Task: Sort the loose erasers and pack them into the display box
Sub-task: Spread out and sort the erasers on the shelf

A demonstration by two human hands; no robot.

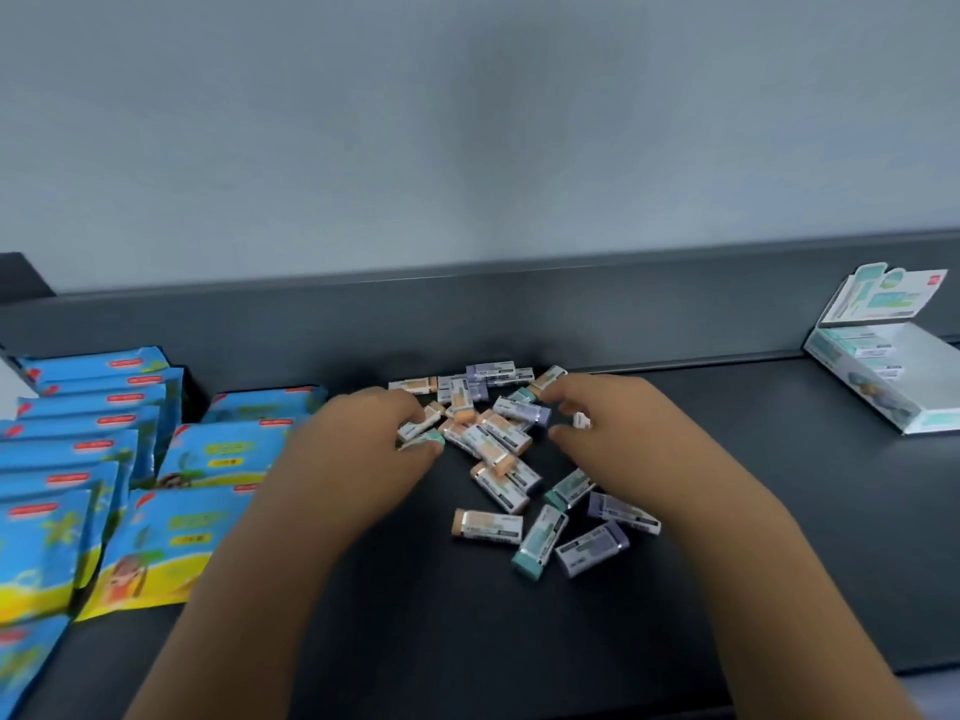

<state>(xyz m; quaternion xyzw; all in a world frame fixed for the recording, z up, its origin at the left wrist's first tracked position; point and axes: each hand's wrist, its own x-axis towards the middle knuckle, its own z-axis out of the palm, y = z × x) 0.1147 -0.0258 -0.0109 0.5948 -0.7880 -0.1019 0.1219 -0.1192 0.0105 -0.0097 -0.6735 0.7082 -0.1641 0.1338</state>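
both hands working the eraser pile, display box lying far right.
left hand (358, 439) pinching a green eraser (423, 440); right hand (597, 426) nearer the display box (883, 376), its grip curling around a white piece, contact unclear; loose erasers (498, 459) lying mid-frame on the desk (779, 511).

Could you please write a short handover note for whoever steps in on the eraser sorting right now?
Left hand: its grip pinches a green-tipped eraser at the pile's left edge.
Right hand: curled over the pile's right side; whether it holds anything is unclear.
Loose erasers: mixed orange, purple and green, heaped mid-counter.
Display box: open at far right, some erasers already inside.
Left: sort the pile by colour and pack it.
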